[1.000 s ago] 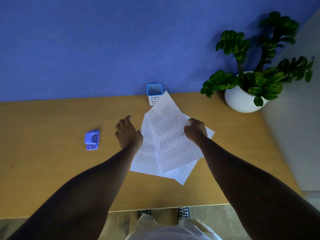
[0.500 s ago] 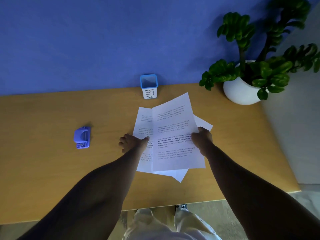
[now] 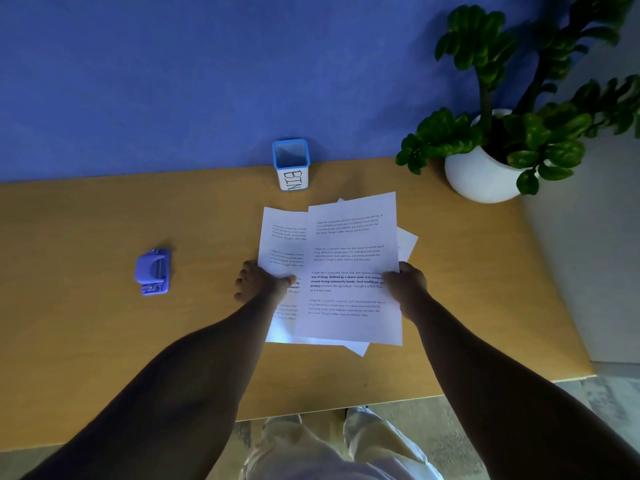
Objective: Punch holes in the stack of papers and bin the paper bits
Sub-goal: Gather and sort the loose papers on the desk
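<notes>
Both hands have slid to the sheets' side edges: the left hand (image 3: 262,281) pinches the papers (image 3: 341,268) at their left edge, the right hand (image 3: 406,285) grips the right. Squaring the stack looks underway (sheets remain fanned). Next: align edges, then fetch the hole punch (image 3: 152,271), well left of the left hand; the bin (image 3: 291,163) stands beyond both.

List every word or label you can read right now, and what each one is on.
"BIN": handwritten on the white label of the blue mesh cup.
"way of living. Defined by a slower pace", "around strong community bonds, local traditions": bold lines on the top sheet.
The sheets' other text: too small to read.
Hole punch: no readable marking.
</notes>
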Available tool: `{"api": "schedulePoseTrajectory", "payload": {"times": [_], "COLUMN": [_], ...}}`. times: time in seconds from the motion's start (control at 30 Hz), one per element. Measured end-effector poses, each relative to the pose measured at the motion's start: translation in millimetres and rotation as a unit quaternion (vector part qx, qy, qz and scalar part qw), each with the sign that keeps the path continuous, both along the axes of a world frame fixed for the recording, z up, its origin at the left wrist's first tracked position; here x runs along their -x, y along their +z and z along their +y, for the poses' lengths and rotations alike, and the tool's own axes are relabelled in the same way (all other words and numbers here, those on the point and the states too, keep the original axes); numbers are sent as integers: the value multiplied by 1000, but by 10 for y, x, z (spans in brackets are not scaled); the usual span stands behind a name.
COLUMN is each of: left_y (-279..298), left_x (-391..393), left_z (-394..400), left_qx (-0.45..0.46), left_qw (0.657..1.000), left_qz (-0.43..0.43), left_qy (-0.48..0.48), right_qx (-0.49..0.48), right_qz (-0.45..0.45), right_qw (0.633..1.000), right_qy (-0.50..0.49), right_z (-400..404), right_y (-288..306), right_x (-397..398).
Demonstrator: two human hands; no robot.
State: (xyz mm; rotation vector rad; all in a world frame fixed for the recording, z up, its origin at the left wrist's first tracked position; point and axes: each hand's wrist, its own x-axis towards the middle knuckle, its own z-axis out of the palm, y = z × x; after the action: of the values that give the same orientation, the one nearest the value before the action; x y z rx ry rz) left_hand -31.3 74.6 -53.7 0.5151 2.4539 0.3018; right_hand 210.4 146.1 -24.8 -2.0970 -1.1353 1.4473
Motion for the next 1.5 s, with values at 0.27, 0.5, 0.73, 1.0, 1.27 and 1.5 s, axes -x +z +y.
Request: {"api": "schedulePoseTrajectory", "payload": {"times": [0.27, 0.5, 0.73, 1.0, 1.27, 1.5], "left_y": [-16, 193, 440, 471, 404, 202], "left_x": [181, 372, 451, 527, 428, 405], "left_z": [-150, -291, -398, -427, -432, -533], "left_qx": [-145, -216, -218, -213, -178, -163], "left_qw": [982, 939, 915, 872, 911, 954], "left_qz": [-119, -265, -340, -439, -373, -252], "left_qy": [36, 31, 12, 40, -15, 26], "right_qx": [42, 66, 37, -23, 17, 63], "right_qz": [65, 110, 136, 62, 63, -30], "right_qw": [997, 991, 989, 994, 992, 998], "right_qy": [12, 28, 50, 82, 112, -2], "right_z": [22, -2, -24, -97, -191, -215], "right_y": [19, 61, 158, 266, 180, -23], "right_x": [80, 345, 533, 600, 628, 524]}}
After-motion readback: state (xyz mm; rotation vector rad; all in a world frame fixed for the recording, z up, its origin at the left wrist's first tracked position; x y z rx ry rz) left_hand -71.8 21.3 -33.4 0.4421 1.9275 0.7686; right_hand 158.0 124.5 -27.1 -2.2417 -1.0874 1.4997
